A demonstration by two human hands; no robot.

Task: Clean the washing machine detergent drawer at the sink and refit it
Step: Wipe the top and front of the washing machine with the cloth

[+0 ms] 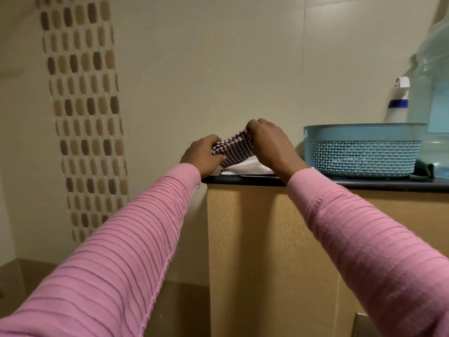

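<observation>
Head view: both hands' fingers [252,128] pinch checked cloth [234,150] (folded).

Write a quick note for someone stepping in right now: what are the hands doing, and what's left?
Left hand grips the left end of the checked cloth. Right hand pinches its upper corner. The cloth is held over the dark ledge, left of the blue basket. Drawer, sink and washing machine are out of view, so progress cannot be judged.

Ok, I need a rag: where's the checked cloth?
Centre of the head view: left hand and right hand grip the purple-and-white checked cloth above the dark ledge, left of the blue plastic basket.
</observation>
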